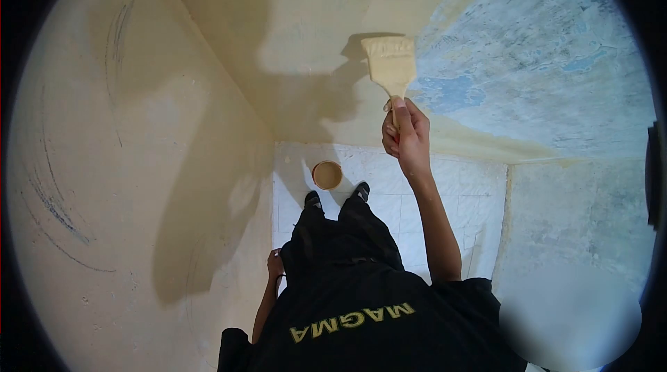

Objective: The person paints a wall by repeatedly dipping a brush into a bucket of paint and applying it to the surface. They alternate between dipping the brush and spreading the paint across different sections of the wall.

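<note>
A wide brush point(391, 63), coated in cream paint, is raised against the wall in front of me, bristles upward. My right hand point(408, 132) is closed round its handle. The wall point(326, 38) is cream around and left of the brush, while patchy blue-grey surface point(528, 59) shows to the right. Down by my left side hangs my left hand point(275, 262), partly hidden by my clothes, so its fingers cannot be made out clearly. On the floor just ahead of my feet is a round bucket point(326, 175) with cream-brown paint inside.
A cream side wall point(104, 163) with dark scuff marks rises on the left. White floor tiles point(389, 177) lie under my feet. On the right stands a grey-green wall point(577, 219), with a blurred round patch over its lower part.
</note>
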`<state>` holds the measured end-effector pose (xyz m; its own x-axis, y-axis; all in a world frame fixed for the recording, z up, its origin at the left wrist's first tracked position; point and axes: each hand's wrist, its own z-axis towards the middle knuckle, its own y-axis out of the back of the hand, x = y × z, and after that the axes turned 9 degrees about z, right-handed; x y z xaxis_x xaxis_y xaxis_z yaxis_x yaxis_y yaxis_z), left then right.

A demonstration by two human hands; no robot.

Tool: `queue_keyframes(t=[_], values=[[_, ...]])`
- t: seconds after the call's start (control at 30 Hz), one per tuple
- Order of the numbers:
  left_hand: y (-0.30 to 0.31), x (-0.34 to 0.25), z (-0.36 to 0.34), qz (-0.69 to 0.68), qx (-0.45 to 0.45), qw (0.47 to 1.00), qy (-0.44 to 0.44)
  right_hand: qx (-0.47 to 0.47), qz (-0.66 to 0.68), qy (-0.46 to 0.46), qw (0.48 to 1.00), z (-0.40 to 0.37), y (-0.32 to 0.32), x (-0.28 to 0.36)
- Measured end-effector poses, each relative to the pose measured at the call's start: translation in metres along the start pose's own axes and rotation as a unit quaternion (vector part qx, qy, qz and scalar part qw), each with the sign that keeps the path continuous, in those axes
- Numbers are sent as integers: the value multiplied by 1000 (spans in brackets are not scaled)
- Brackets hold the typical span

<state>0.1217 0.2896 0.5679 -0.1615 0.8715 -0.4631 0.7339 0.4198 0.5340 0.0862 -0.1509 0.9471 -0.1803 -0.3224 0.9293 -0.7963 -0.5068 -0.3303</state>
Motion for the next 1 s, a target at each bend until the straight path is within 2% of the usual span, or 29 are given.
queue_keyframes(t=[0.03, 0.07, 0.13, 0.2, 0.27, 0.37, 0.43, 0.53, 0.57, 0.63, 0.8, 0.9, 1.0], values=[[-2, 1, 2, 20, -2, 1000, -7, 5, 5, 42, 999, 1, 4, -6], [-2, 2, 5, 42, -3, 999, -16, 1, 5, 41, 999, 8, 8, -18], [-6, 10, 7, 45, 6, 999, -6, 5, -54, 157, 986, 35, 15, -51], [-16, 28, 19, 40, 9, 999, 5, 0, -35, 140, 989, 52, 21, -76], [-33, 65, 32, -65, 21, 997, 22, -9, -12, 118, 993, 67, 33, -106], [-5, 21, -9, -22, 1, 1000, 6, -29, -33, 119, 992, 81, 48, -154], [-6, 31, -12, -3, -2, 1000, 14, -28, -34, 119, 992, 82, 59, -182], [-4, 29, -29, -18, -5, 999, 42, -59, -8, -20, 998, 74, 72, -219], [-1, 20, -35, -46, -3, 997, 58, -56, -9, -20, 998, 72, 76, -227], [-4, 28, -37, -56, -4, 997, 55, -73, 37, -88, 993, 63, 76, -232], [-12, 40, -32, -39, -9, 999, 14, -85, 71, -147, 983, 48, 66, -244], [-20, 49, -21, -14, 6, 1000, 26, -106, 95, -167, 976, 39, 62, -237], [-20, 46, -12, -46, 2, 999, -13, -87, 142, -155, 974, 43, 58, -210]])
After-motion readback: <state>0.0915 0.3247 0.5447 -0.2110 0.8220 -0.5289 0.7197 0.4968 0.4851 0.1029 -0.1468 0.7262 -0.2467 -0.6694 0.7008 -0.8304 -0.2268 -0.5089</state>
